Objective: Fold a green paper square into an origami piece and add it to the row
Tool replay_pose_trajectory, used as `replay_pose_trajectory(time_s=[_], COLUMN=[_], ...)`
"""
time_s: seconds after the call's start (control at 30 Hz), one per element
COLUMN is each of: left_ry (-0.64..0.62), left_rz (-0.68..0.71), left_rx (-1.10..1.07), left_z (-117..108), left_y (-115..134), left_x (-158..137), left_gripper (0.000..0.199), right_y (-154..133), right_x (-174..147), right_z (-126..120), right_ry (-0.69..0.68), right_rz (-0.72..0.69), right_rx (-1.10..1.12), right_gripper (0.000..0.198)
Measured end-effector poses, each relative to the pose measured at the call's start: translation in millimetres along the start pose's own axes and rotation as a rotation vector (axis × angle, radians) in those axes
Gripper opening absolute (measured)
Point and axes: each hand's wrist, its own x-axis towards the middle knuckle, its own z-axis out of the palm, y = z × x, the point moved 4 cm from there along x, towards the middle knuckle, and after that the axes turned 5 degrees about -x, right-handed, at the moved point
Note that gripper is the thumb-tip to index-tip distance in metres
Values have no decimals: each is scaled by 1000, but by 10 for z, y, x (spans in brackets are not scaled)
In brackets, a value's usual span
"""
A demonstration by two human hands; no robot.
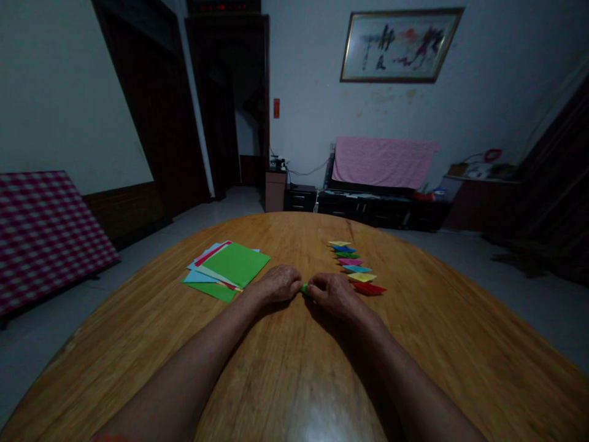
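Taking clock directions from the folded green paper (304, 288) on the wooden round table (257, 380), a pink-and-white checked cloth (50, 230) hangs at about ten o'clock, beyond the table's edge. Nearer, also toward ten, lies a fanned stack of coloured paper sheets (237, 265), bright green uppermost. The left hand (281, 283), at nine, has its fingers closed on the green paper's left end; the right hand (332, 293), at three, pinches the other end, so only a small part shows between them. Seven folded paper pieces (352, 262) form a row from one o'clock, yellow, to three, red. A pink towel (385, 161) hangs farther off at one.
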Motion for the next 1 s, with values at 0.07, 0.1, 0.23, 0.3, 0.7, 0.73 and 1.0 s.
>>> replay_pose_trajectory(time_s=[0.07,0.1,0.23,0.3,0.7,0.73,1.0], left_ry=[-12,-22,-50,-45,-31,-43,-105], left_rz=[6,5,-6,4,0,-21,-120], left_rx=[-49,-85,-225,-261,-282,-281,-219], left_z=[11,20,56,65,66,63,0], left_y=[-21,-42,-134,-151,-114,-107,8], left_x=[-3,-5,-18,-26,3,6,64], left_gripper=[29,28,25,27,27,26,19], right_y=[-18,-32,-92,-107,29,37,86], right_x=[-1,-4,-22,-26,26,32,62], right_z=[20,27,38,36,8,10,18], right_ry=[9,15,34,34,9,9,49], right_rz=[-20,-34,-55,-39,65,62,36], right_rx=[-42,-68,-155,-176,-28,-31,-72], right_gripper=[22,21,17,16,20,20,18])
